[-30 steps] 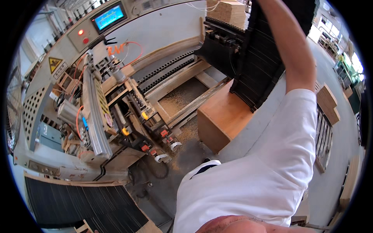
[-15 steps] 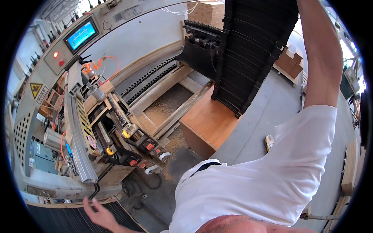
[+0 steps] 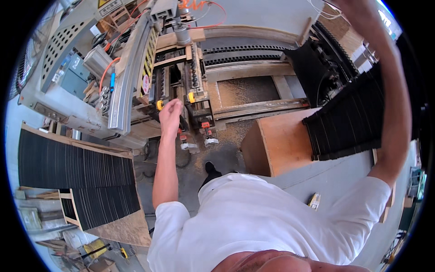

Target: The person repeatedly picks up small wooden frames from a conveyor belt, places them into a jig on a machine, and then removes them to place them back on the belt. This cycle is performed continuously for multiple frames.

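Note:
My left hand (image 3: 170, 117) is over the front end of the woodworking machine (image 3: 121, 102), beside a yellow knob (image 3: 160, 105). Its fingers are bunched together; whether anything is in them is hidden. My right arm stretches up along the right side, past a tall stack of black strips (image 3: 349, 120). At the top right rim my right hand (image 3: 355, 13) is smeared and partly cut off, so its fingers and anything in them cannot be made out. The stack stands on an orange-brown wooden box (image 3: 285, 140).
A second stack of black strips (image 3: 77, 163) lies on a wooden board (image 3: 129, 229) at the left. Red-and-white clamp ends (image 3: 208, 131) jut from the machine's front. Sawdust (image 3: 233, 136) covers floor beneath. A small yellow-and-white item (image 3: 314, 201) lies on the floor at the right.
The view has swung left and down. My left hand has risen from over the left stack to the machine's front, its fingers drawing together. My right arm is still raised at the right.

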`<state>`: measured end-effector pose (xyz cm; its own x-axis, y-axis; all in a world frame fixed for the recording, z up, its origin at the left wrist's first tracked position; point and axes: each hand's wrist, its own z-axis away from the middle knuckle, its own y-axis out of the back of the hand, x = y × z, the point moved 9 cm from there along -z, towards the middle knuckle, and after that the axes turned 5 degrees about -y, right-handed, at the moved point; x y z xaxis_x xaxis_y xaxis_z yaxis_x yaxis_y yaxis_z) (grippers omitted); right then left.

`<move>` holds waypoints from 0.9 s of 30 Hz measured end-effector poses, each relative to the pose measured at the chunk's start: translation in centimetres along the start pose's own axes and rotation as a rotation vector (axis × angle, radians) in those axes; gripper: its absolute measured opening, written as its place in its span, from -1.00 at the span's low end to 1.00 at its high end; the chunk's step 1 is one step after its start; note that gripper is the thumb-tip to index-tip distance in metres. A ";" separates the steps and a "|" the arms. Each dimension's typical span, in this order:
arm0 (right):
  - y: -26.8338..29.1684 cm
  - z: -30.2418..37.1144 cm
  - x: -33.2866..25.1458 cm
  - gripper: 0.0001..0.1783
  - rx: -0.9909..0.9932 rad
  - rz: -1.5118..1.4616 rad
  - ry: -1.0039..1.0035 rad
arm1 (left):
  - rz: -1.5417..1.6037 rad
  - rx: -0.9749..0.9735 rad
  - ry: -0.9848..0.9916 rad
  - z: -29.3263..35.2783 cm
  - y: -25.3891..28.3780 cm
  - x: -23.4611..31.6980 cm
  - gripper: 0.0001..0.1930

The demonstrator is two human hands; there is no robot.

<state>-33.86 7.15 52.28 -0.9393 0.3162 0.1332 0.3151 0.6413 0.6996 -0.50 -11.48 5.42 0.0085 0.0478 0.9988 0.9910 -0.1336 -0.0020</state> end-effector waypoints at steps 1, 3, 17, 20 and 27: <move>-0.3 1.7 -0.1 -0.78 -0.084 0.007 -0.007 | 0.109 -0.055 0.053 -2.3 -2.6 -0.9 -0.74; -6.9 4.5 1.8 -0.72 -0.103 -0.015 0.137 | 0.204 -0.072 0.190 -6.5 -3.7 -3.6 -0.55; -28.8 10.2 -6.8 -0.76 -0.331 -0.674 -0.212 | 0.774 0.155 0.428 -28.6 -9.1 -11.4 -0.36; -32.1 8.9 -10.9 -0.77 -0.316 -0.708 -0.131 | 0.837 0.103 0.320 -30.0 -8.1 -11.8 -0.43; -41.2 6.4 -23.2 -0.83 -0.266 -0.818 0.081 | 0.976 -0.011 0.380 -20.9 -7.7 -11.7 -0.75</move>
<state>-24.15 -22.19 15.87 -0.8671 -0.2310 -0.4413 -0.4971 0.4572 0.7375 -11.04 -31.70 -5.21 0.7597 -0.3993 0.5133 0.5752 0.0444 -0.8168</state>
